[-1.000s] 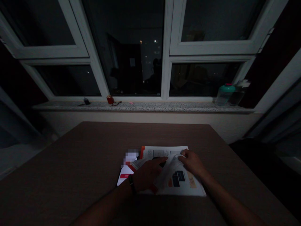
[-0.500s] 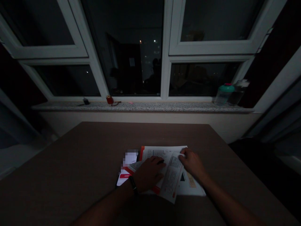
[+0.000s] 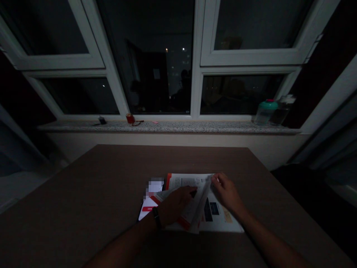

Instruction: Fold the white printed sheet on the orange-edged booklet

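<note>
Nearly closed, the right hand (image 3: 228, 193) is pinching a raised page (image 3: 201, 204) of the booklet (image 3: 232, 225), which is resting beside the phone (image 3: 144, 214); the left hand (image 3: 174, 208) is lying across it, grip unclear in dimness. Turning farther would be calling for clearance past the left hand.

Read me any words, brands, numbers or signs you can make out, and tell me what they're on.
No text is clear enough to quote.
Booklet: printed lines, too small and dark to read.
Phone screen: marks on the red bar too small; upper part pixelated.
Green-lidded bottle: no lettering I can make out.
</note>
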`<state>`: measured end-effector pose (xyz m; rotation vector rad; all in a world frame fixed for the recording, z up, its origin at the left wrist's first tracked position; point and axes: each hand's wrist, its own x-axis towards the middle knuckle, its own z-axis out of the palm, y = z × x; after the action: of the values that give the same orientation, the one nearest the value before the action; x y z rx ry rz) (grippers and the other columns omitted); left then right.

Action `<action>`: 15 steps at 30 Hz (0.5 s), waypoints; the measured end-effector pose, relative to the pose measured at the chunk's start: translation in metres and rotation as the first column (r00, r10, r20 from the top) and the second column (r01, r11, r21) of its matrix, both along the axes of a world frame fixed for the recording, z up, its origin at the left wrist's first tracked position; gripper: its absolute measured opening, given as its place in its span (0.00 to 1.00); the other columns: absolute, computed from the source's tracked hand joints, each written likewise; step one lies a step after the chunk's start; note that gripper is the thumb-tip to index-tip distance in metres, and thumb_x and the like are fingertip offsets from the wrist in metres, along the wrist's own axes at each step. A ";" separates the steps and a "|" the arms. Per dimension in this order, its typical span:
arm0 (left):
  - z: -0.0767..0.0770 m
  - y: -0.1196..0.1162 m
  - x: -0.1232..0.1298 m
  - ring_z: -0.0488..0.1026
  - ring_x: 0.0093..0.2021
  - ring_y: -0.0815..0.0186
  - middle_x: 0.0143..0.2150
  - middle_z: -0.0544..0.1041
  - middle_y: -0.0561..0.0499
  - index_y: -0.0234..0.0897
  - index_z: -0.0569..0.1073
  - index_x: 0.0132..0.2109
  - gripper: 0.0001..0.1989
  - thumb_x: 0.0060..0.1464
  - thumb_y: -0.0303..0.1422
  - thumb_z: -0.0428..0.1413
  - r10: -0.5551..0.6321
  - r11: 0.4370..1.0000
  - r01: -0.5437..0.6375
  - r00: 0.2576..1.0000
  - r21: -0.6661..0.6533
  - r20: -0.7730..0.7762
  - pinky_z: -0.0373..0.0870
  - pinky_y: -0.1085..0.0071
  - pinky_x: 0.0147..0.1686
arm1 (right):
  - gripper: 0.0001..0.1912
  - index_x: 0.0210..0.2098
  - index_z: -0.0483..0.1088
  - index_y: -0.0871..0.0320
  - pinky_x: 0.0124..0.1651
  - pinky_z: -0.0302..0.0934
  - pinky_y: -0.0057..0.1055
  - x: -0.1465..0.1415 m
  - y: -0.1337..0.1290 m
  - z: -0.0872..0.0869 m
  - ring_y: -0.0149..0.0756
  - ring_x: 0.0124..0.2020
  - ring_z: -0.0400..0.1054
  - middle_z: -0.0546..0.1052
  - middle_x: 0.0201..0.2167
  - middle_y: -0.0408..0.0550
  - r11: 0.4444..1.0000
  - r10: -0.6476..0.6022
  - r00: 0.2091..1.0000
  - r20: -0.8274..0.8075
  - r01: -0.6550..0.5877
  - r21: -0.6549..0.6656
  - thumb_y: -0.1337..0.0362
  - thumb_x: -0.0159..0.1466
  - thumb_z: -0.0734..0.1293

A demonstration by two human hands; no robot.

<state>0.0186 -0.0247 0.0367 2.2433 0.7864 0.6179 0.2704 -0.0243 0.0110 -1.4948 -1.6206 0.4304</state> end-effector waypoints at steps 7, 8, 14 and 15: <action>0.004 0.006 0.001 0.65 0.60 0.55 0.63 0.66 0.46 0.43 0.58 0.67 0.23 0.70 0.44 0.39 -0.005 0.998 0.017 0.984 -0.065 0.180 0.62 0.59 0.60 | 0.13 0.48 0.70 0.54 0.43 0.62 0.31 -0.013 -0.004 -0.007 0.37 0.38 0.68 0.70 0.37 0.47 0.956 0.295 0.936 0.192 -0.290 -0.053 0.60 0.69 0.59; 0.002 0.007 0.000 0.64 0.60 0.56 0.62 0.66 0.45 0.43 0.58 0.66 0.23 0.70 0.43 0.40 0.015 0.999 -0.008 0.987 -0.042 0.163 0.62 0.59 0.60 | 0.13 0.50 0.70 0.54 0.42 0.62 0.32 -0.015 -0.004 -0.009 0.37 0.37 0.68 0.70 0.38 0.47 0.955 0.298 0.925 0.237 -0.289 -0.075 0.61 0.68 0.60; -0.014 0.007 0.000 0.56 0.65 0.54 0.67 0.58 0.43 0.43 0.63 0.63 0.26 0.60 0.39 0.57 0.059 0.991 -0.049 0.995 0.127 -0.075 0.57 0.54 0.63 | 0.13 0.50 0.71 0.53 0.47 0.63 0.33 -0.019 -0.003 -0.014 0.40 0.42 0.70 0.72 0.42 0.48 0.958 0.286 0.881 0.377 -0.264 -0.110 0.61 0.66 0.64; -0.016 0.006 0.000 0.56 0.65 0.54 0.65 0.60 0.44 0.43 0.64 0.62 0.25 0.59 0.37 0.58 0.036 0.988 -0.017 0.992 0.154 -0.121 0.57 0.54 0.63 | 0.14 0.50 0.71 0.53 0.48 0.63 0.33 -0.020 -0.003 -0.014 0.41 0.44 0.70 0.73 0.42 0.49 0.961 0.278 0.879 0.389 -0.256 -0.107 0.60 0.66 0.65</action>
<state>0.0191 -0.0187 0.0207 2.4330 0.8567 0.5732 0.2506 -0.0276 -0.0032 -1.4678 -2.1721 0.3313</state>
